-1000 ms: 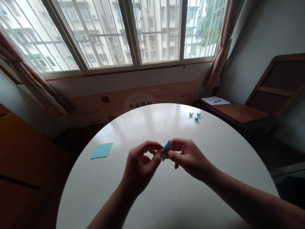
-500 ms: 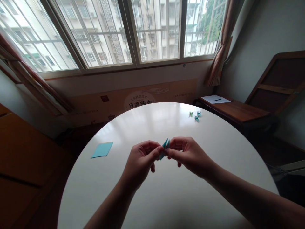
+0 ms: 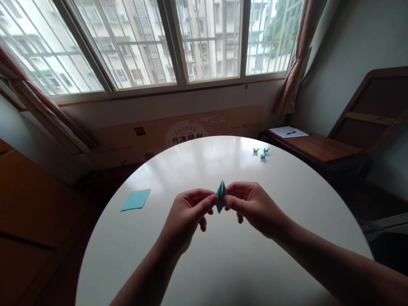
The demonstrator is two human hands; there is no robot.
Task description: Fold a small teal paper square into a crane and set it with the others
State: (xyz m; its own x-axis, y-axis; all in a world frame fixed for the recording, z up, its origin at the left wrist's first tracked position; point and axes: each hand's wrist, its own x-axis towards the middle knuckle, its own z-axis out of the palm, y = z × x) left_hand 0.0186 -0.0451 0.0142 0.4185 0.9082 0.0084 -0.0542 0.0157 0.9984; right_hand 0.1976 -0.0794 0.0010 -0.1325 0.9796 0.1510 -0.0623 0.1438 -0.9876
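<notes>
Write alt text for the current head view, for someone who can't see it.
Left hand and right hand pinch a folded blue paper between them over a round white table. A blue paper square lies to the left; three small paper birds sit far right.

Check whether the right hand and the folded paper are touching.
Touching. The head view shows the right hand pinching the folded paper at its right edge, the thumb tip lying over that edge with no gap between.
</notes>
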